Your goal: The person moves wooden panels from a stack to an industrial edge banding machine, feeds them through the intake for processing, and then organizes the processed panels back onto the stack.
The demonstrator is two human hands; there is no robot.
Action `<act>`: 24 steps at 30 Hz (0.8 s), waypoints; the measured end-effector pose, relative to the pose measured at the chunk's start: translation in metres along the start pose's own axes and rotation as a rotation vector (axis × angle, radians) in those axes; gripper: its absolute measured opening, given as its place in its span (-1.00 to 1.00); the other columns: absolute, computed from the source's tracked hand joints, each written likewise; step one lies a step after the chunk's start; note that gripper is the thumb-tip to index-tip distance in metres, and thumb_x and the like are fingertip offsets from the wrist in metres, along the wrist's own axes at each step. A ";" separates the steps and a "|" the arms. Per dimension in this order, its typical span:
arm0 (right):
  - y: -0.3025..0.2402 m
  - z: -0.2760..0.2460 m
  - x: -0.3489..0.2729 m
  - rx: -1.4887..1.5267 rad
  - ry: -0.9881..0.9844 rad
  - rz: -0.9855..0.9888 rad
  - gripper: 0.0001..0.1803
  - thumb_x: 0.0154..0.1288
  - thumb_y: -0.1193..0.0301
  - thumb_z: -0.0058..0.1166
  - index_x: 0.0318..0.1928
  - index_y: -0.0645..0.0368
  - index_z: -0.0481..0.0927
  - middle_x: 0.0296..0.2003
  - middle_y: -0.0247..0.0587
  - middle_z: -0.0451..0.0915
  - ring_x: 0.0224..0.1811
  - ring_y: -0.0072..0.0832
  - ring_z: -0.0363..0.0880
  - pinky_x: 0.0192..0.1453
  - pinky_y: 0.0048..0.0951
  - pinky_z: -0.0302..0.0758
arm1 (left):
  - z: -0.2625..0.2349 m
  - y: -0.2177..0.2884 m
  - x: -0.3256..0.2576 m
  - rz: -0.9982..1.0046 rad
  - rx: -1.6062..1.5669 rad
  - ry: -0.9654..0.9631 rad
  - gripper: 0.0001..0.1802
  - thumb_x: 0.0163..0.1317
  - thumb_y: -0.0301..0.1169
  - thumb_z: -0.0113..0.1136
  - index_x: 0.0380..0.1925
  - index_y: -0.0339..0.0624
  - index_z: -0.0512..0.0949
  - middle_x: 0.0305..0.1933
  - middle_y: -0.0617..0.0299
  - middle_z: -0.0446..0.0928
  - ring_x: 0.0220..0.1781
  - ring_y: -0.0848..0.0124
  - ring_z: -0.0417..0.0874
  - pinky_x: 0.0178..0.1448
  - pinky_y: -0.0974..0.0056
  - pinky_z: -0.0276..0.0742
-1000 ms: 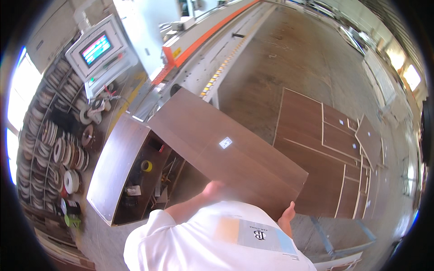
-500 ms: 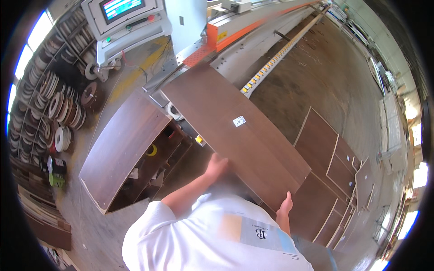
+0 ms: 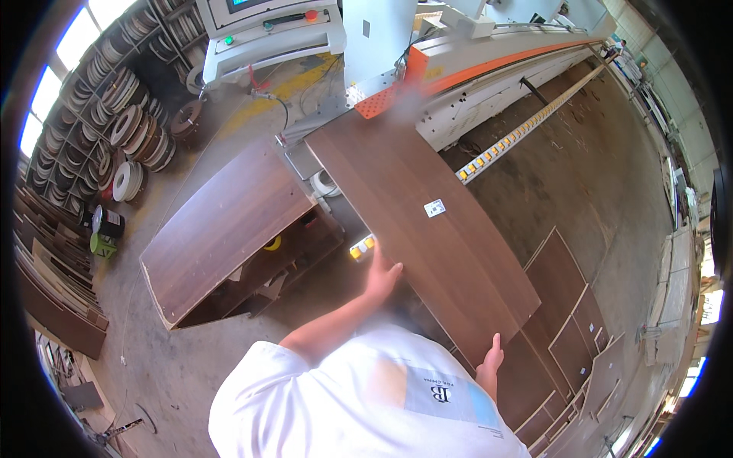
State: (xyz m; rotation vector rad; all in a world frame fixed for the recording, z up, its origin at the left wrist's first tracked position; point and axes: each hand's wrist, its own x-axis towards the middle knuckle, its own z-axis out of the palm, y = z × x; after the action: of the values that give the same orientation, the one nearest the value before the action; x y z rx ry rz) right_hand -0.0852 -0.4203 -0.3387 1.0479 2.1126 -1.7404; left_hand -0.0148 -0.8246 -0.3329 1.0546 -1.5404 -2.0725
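A long dark-brown wood-grain panel [image 3: 450, 252] with a small white label [image 3: 434, 208] lies slantwise before me. Its far end rests at the machine's orange-edged feed end [image 3: 376, 104]. My left hand [image 3: 382, 276] is at the panel's left long edge, fingers stretched along it and thumb out over the top face. Around the panel's near end, my right hand [image 3: 489, 365] holds on with the thumb side up; its other fingers are partly hidden. Just beside my left fingers shows a short strip of yellow rollers [image 3: 363, 247].
To the left stands a brown open-sided cabinet [image 3: 221, 233] with odds and ends inside. Behind it are a control console [image 3: 275, 49] and racks of edge-band rolls [image 3: 126, 126]. A roller rail [image 3: 519, 137] runs away right. Stacked brown panels [image 3: 569, 320] lie at right.
The view has shifted, so the machine and panel sit farther right in it. My left hand has opened out from a more closed shape, staying at the panel's edge.
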 end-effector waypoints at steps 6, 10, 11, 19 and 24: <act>-0.022 0.004 0.030 -0.017 0.016 0.057 -0.04 0.37 -0.03 0.27 0.40 0.56 0.23 0.34 0.18 0.40 0.27 -0.06 0.53 0.27 -0.06 0.57 | 0.029 0.009 0.015 -0.036 -0.242 -0.040 0.11 0.28 -0.66 0.15 0.66 0.19 -0.26 0.00 0.15 0.62 -0.16 0.44 0.63 -0.11 0.32 0.60; -0.049 0.004 0.045 0.040 -0.111 0.060 0.00 0.36 -0.03 0.27 0.43 0.55 0.17 0.38 0.17 0.36 0.29 -0.05 0.52 0.28 -0.04 0.57 | 0.054 0.015 0.030 -0.033 -0.203 -0.008 0.09 0.30 -0.65 0.15 0.66 0.20 -0.25 -0.10 0.17 0.62 -0.24 0.46 0.60 -0.17 0.32 0.58; -0.056 0.006 0.050 0.056 -0.149 0.049 0.01 0.36 -0.04 0.28 0.43 0.54 0.16 0.39 0.17 0.35 0.29 -0.05 0.52 0.28 -0.04 0.57 | 0.061 0.016 0.035 -0.033 -0.189 -0.003 0.09 0.30 -0.64 0.16 0.66 0.20 -0.25 -0.12 0.17 0.62 -0.25 0.46 0.60 -0.18 0.32 0.58; -0.084 0.018 0.134 0.026 -0.080 0.002 0.03 0.32 -0.06 0.31 0.46 0.49 0.17 0.45 0.13 0.29 0.46 -0.11 0.31 0.47 -0.07 0.35 | 0.121 0.018 0.085 -0.084 -0.221 -0.051 0.09 0.33 -0.61 0.15 0.65 0.20 -0.32 -0.16 0.15 0.63 -0.30 0.42 0.62 -0.21 0.27 0.60; -0.098 0.008 0.182 0.172 -0.298 -0.046 0.01 0.31 -0.03 0.33 0.46 0.46 0.19 0.45 0.04 0.30 0.51 -0.18 0.24 0.52 -0.15 0.26 | 0.134 0.018 0.118 -0.094 0.035 -0.183 0.00 0.41 -0.49 0.18 0.65 0.12 -0.25 -0.01 0.07 0.64 -0.20 0.36 0.69 -0.15 0.27 0.63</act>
State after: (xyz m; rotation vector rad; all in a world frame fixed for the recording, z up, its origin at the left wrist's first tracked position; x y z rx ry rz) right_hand -0.2810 -0.3628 -0.3693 0.7269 1.8453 -1.9874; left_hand -0.1938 -0.8193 -0.3406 0.9913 -1.6467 -2.2689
